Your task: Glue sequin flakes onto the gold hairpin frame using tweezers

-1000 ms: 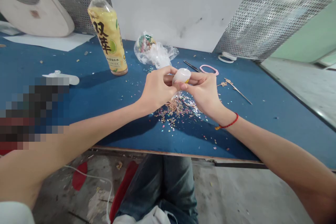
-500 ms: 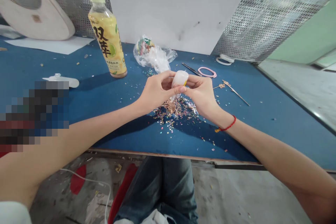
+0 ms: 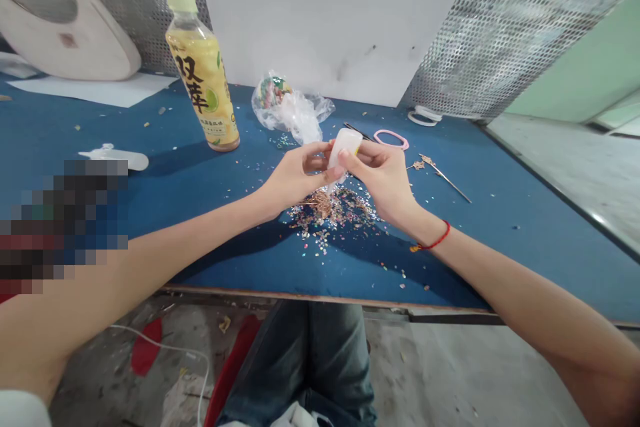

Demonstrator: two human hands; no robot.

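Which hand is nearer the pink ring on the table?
Right hand, just in front of the pink ring. Left hand sits farther left; both hold a translucent white container.

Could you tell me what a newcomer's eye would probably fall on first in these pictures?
The heap of multicoloured glitter on the blue tabletop catches the eye first, at the front middle of the table. Just above it, the left hand and right hand hold a small white squeeze bottle. Further back on the left stands a tall bottle of yellow drink.
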